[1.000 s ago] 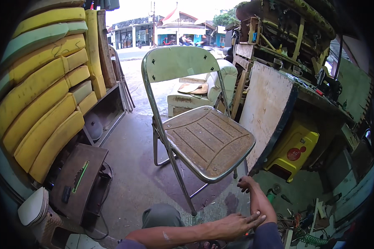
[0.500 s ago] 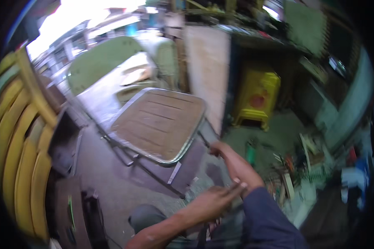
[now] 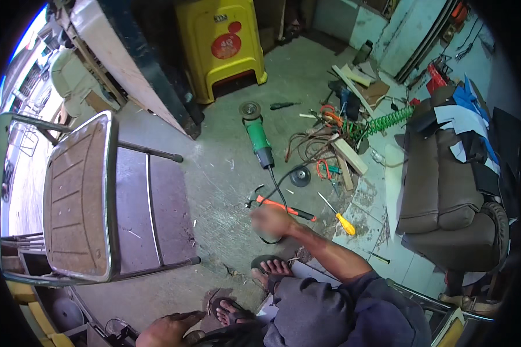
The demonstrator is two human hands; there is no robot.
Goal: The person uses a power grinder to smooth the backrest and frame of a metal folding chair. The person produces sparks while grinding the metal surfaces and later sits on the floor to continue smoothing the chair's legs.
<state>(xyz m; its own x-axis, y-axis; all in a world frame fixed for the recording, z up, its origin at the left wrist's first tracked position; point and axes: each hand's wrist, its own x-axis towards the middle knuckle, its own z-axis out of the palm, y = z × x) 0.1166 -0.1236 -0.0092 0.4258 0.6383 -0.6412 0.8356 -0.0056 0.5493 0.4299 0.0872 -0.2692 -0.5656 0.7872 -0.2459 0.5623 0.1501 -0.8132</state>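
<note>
The right hand (image 3: pixel 272 224) is beside the hammer (image 3: pixel 298 213), mid-frame; the left hand (image 3: pixel 182 321), lower left. I cannot tell either grip's state.

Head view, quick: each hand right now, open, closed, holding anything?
Left hand: at the lower edge; grip cannot be told.
Right hand: blurred, by the claw hammer; open or closed, cannot tell.

Bright daylight (image 3: pixel 28 188) comes in on the left. The gray concrete floor (image 3: pixel 214 191) has a yellow plastic stool (image 3: pixel 217 65) on it.
</note>
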